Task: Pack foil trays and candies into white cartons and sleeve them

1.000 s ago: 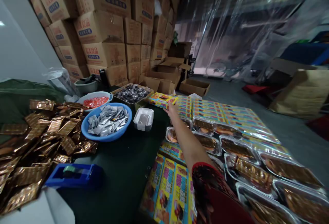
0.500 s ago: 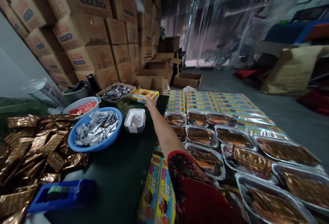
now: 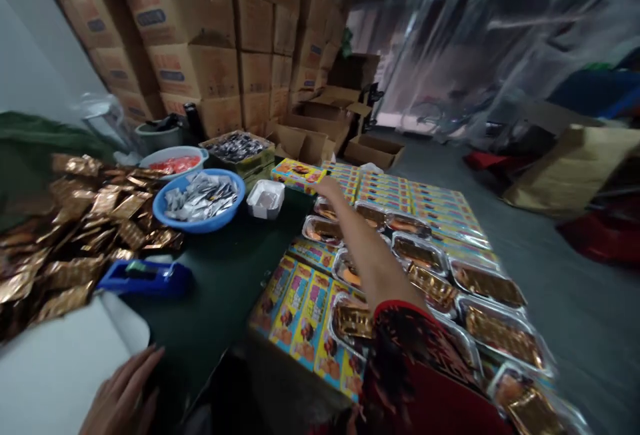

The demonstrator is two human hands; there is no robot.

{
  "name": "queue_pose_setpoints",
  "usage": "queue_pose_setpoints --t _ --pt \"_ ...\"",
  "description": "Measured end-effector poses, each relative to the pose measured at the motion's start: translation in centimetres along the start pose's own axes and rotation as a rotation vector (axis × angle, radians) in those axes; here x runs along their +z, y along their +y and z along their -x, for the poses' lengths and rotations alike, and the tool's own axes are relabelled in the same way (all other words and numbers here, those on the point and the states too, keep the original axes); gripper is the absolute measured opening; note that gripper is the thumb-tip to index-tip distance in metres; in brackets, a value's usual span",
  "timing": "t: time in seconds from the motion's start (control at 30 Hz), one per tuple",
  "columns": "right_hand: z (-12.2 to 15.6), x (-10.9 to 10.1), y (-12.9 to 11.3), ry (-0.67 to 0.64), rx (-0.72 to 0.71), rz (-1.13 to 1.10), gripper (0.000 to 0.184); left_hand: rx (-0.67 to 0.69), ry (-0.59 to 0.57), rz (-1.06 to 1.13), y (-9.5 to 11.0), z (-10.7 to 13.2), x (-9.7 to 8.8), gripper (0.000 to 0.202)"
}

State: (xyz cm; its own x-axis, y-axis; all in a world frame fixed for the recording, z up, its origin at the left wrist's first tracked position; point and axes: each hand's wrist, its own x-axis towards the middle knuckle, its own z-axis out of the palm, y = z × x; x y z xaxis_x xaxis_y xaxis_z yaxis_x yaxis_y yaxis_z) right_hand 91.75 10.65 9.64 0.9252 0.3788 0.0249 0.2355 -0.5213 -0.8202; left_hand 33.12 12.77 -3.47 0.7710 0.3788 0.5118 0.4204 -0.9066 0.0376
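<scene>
My right hand (image 3: 327,188) reaches far forward, fingers extended, beside the corner of a yellow printed carton (image 3: 299,176); I cannot tell if they touch. My left hand (image 3: 123,392) sits low at the bottom left, fingers apart, against a white sheet (image 3: 60,368). Lidded foil trays of brown food (image 3: 419,252) and flat printed yellow boxes (image 3: 295,305) lie under and beside my right arm. A blue basin of silver sachets (image 3: 199,202), a small foil tray (image 3: 265,198) and a heap of gold foil sachets (image 3: 100,222) lie on the dark green table (image 3: 220,295).
Stacked cardboard cartons (image 3: 190,42) rise behind the table. A blue tape dispenser (image 3: 145,278), a bowl of red sachets (image 3: 173,165) and a box of dark sachets (image 3: 237,148) stand nearby. Grey floor (image 3: 575,302) runs along the right, with a plastic curtain (image 3: 500,42) beyond.
My left hand has come into view at the bottom left. My right hand now sits a little further right of the carton, and the view has tilted downward and shifted.
</scene>
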Motion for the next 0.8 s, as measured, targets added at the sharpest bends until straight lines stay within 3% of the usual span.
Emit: queue_pose_setpoints --t 0.1,0.2,0.23,0.3,0.37,0.47,0.53,0.63,0.73,0.8 --pt "5.6 -1.0 -3.3 -0.093 -0.279 0.156 0.017 -0.061 -0.014 0.067 3.4 -0.5 -4.1 0.043" --pt "14.2 1.3 -6.0 -0.197 -0.616 0.122 0.029 -0.138 -0.052 0.11 5.0 0.5 -8.4 0.043" --pt "17.9 2.6 -6.4 -0.282 -0.825 0.074 0.028 -0.168 -0.06 0.095 4.6 1.5 -9.7 0.043" --pt "26.2 5.6 -6.7 -0.627 -1.204 -0.034 0.022 -0.251 -0.062 0.039 2.8 4.6 -12.4 0.041" --pt "34.4 8.9 -6.3 -0.943 -1.444 -0.026 0.02 -0.398 -0.04 -0.041 0.1 8.9 -15.2 0.036" --pt "43.8 13.4 -5.9 -1.018 -1.573 0.112 0.03 -0.735 -0.061 -0.139 -3.6 15.3 -19.2 0.033" --pt "47.3 15.4 -6.1 -0.984 -1.612 0.189 0.043 -0.916 -0.114 -0.152 -5.6 18.5 -21.5 0.033" --pt "49.7 16.5 -6.6 -0.98 -1.686 0.34 0.05 -1.054 -0.133 -0.175 -8.8 21.0 -24.6 0.033" --pt "50.5 16.7 -7.0 -0.973 -1.721 0.473 0.037 -1.138 -0.105 -0.228 -12.9 21.1 -27.2 0.037" --pt "50.7 16.7 -7.1 -0.963 -1.721 0.515 0.037 -1.136 -0.131 -0.201 -14.8 20.3 -28.1 0.04"
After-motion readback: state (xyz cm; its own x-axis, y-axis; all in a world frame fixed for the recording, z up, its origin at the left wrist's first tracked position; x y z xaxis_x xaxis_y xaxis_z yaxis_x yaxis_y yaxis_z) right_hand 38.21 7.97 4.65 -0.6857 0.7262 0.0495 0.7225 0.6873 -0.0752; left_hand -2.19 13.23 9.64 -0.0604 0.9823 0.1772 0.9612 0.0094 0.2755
